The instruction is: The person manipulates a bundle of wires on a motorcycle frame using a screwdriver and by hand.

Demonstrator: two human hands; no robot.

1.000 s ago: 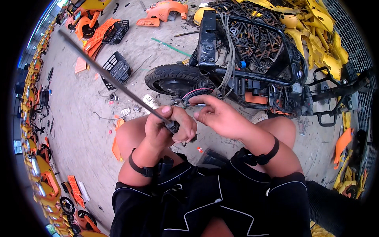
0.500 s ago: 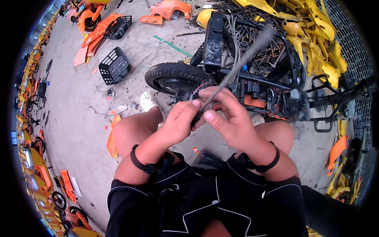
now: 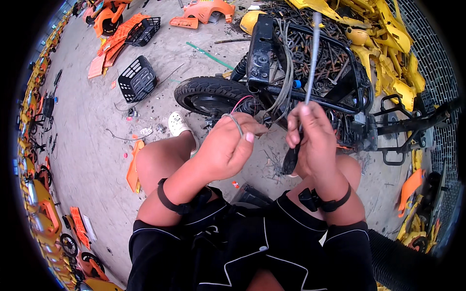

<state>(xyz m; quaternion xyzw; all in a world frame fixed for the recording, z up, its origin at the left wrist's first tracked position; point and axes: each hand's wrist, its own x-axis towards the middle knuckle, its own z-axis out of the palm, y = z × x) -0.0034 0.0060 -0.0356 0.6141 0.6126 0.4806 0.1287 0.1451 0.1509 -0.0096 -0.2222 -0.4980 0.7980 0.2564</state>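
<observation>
My left hand [image 3: 225, 148] is closed around a thin grey cable [image 3: 238, 125] that loops over its fingers. A pink wire [image 3: 239, 103] runs behind that hand toward the scooter frame. My right hand [image 3: 316, 138] grips a long screwdriver [image 3: 312, 68]; its metal shaft points up and away, and its dark handle [image 3: 291, 160] sticks out below the palm. Both hands are apart, in front of a stripped black scooter frame [image 3: 264, 56] lying on its side. More grey cables [image 3: 285, 72] hang over the frame, next to the right hand.
The rear wheel [image 3: 211, 94] lies left of the frame. Behind it is a heap of rusty metal parts [image 3: 332, 68], with yellow panels [image 3: 388, 58] at the far right. A black basket [image 3: 138, 80] and orange panels [image 3: 114, 43] lie on the concrete floor to the left.
My hands were together, with the screwdriver slanting out between them. They have moved apart; the right hand has gone right with the screwdriver, whose shaft now stands steeper.
</observation>
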